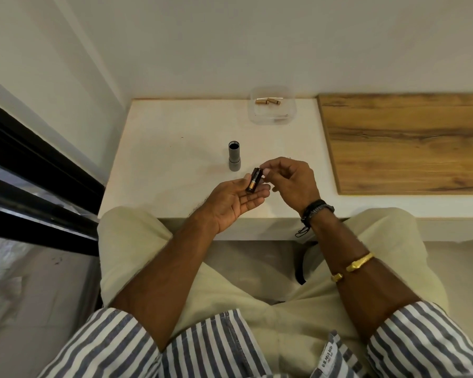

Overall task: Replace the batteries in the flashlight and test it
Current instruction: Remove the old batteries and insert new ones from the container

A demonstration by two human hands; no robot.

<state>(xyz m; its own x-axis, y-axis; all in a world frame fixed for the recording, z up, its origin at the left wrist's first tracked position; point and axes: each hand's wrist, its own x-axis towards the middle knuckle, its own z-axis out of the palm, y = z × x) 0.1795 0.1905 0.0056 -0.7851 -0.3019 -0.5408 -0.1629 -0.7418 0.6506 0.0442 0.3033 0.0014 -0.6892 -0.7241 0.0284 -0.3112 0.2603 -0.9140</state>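
A black cylindrical battery holder (254, 182) is carried on the nearly straight fingers of the upturned left hand (230, 203), above the white desk (161, 148). Its far end is pinched by the curled fingertips of the right hand (290, 184). Just beyond, a grey cylindrical flashlight body (234, 156) is stood upright, open end up. Gold batteries (268, 101) are held in a clear plastic tray (290, 115).

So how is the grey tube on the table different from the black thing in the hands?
The grey tube stands upright on the table; the black battery holder lies tilted on the left hand, the right hand pinching its top end. The tube is plain grey; the holder is black with a copper band. Both are short cylinders.
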